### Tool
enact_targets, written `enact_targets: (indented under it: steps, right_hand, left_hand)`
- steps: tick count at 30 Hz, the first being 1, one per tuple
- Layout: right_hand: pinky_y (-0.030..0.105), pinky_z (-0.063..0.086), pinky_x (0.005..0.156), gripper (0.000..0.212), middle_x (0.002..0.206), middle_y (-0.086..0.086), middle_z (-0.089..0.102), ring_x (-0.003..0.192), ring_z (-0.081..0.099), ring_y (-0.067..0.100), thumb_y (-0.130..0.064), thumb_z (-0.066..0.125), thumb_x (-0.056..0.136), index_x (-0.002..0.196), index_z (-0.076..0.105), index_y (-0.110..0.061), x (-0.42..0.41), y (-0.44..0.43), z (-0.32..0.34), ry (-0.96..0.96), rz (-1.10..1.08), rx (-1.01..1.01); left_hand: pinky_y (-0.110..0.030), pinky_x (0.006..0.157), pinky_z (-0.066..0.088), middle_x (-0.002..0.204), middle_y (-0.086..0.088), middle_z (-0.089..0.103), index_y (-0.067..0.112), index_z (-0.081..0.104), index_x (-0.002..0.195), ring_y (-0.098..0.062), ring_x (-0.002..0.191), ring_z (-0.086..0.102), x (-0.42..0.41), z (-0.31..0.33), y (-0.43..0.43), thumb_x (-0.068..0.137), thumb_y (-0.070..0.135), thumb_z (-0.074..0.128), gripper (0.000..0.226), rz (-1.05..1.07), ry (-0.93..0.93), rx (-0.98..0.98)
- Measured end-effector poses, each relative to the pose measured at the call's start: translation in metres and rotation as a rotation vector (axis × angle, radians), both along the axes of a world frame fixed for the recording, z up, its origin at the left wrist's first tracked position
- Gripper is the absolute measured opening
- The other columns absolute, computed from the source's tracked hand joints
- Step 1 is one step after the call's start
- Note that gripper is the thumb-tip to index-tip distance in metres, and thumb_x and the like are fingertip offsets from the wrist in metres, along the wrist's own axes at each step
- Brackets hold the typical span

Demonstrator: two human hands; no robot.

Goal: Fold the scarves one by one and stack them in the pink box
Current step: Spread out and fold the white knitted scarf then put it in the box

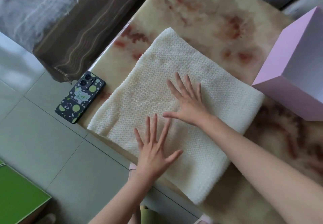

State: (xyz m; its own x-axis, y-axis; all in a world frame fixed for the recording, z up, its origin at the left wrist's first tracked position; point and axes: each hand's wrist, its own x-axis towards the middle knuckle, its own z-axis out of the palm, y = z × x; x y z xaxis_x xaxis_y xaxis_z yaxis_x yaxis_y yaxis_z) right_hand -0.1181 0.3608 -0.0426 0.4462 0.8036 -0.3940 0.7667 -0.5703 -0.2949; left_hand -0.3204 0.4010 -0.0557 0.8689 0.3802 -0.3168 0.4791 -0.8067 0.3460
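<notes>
Pressing flat on scarf (pixel 157 63), left hand (pixel 154 154) and right hand (pixel 189 101); pink box (pixel 283 98) cropped.

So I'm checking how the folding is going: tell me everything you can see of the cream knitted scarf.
The cream knitted scarf is thick and waffle-textured, lying flat as a broad band on the marbled beige tabletop, along its near edge. Its left edge looks layered, so it seems doubled. The left hand and right hand press on it, fingers spread. One corner lies beside the pink cardboard box.
</notes>
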Motion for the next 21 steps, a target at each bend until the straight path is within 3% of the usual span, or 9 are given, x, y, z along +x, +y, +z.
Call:
enact_targets:
  steps: [4, 7, 9, 11, 13, 17, 21]
  right_hand:
    - [0.059, -0.014, 0.112, 0.109, 0.15, -0.006, -0.037, 0.137, -0.037, 0.02, -0.086, 0.034, 0.068, 0.145, -0.024, -0.037, -0.004, -0.071, -0.014, 0.002, -0.027, -0.175]
    - [0.054, -0.01, 0.115, 0.093, 0.155, -0.01, -0.026, 0.142, -0.027, 0.016, -0.073, 0.042, 0.079, 0.149, -0.008, -0.039, 0.008, -0.076, -0.006, 0.167, -0.088, -0.046]
    - [0.045, -0.003, 0.115, 0.078, 0.16, -0.007, -0.008, 0.146, -0.008, 0.017, -0.052, 0.057, 0.087, 0.15, 0.016, -0.035, 0.02, -0.075, 0.01, 0.168, -0.267, 0.147]
    - [0.04, 0.01, 0.114, 0.067, 0.158, 0.004, 0.016, 0.144, 0.013, 0.024, -0.035, 0.067, 0.086, 0.145, 0.037, -0.023, 0.038, -0.088, 0.022, 0.008, -0.515, 0.329]
    - [0.039, 0.021, 0.113, 0.064, 0.148, 0.011, 0.033, 0.136, 0.029, 0.027, -0.029, 0.071, 0.082, 0.138, 0.046, -0.013, 0.054, -0.113, 0.026, -0.044, -0.821, 0.411]
    - [0.035, 0.034, 0.107, 0.07, 0.138, 0.012, 0.041, 0.126, 0.042, 0.024, -0.032, 0.074, 0.079, 0.136, 0.041, -0.007, 0.068, -0.163, 0.019, 0.215, -1.355, 0.421]
    - [0.039, 0.046, 0.093, 0.082, 0.141, 0.009, 0.043, 0.123, 0.048, 0.025, -0.034, 0.073, 0.081, 0.145, 0.029, -0.007, 0.072, -0.185, 0.01, 0.565, -1.546, 0.387]
  left_hand:
    - [-0.066, 0.109, 0.003, 0.159, -0.009, -0.005, 0.031, 0.006, 0.151, -0.031, 0.146, -0.005, -0.015, -0.01, -0.034, 0.079, 0.074, 0.041, 0.091, -0.091, 0.062, 0.028]
    - [-0.061, 0.112, -0.002, 0.159, -0.009, -0.004, 0.03, 0.008, 0.151, -0.031, 0.146, -0.006, -0.018, -0.01, -0.035, 0.078, 0.07, 0.043, 0.091, -0.076, 0.058, 0.052]
    - [-0.056, 0.113, -0.001, 0.159, -0.01, 0.005, 0.028, 0.018, 0.15, -0.029, 0.147, -0.001, -0.015, -0.004, -0.042, 0.078, 0.063, 0.042, 0.084, -0.022, 0.027, 0.027]
    - [-0.052, 0.115, 0.005, 0.155, -0.007, 0.023, 0.026, 0.036, 0.142, -0.026, 0.146, 0.011, -0.017, 0.005, -0.061, 0.079, 0.059, 0.045, 0.072, 0.018, -0.054, -0.039]
    - [-0.048, 0.114, 0.013, 0.143, -0.001, 0.039, 0.027, 0.049, 0.128, -0.023, 0.139, 0.029, -0.023, 0.015, -0.088, 0.077, 0.058, 0.053, 0.06, -0.001, -0.155, -0.112]
    - [-0.033, 0.103, 0.027, 0.116, 0.005, 0.047, 0.027, 0.053, 0.107, -0.018, 0.109, 0.046, -0.032, 0.025, -0.134, 0.06, 0.057, 0.062, 0.056, -0.002, -0.167, -0.206]
    - [-0.035, 0.104, 0.028, 0.111, 0.006, 0.047, 0.027, 0.049, 0.109, -0.017, 0.103, 0.046, -0.044, 0.013, -0.147, 0.054, 0.046, 0.07, 0.062, 0.005, -0.111, -0.209]
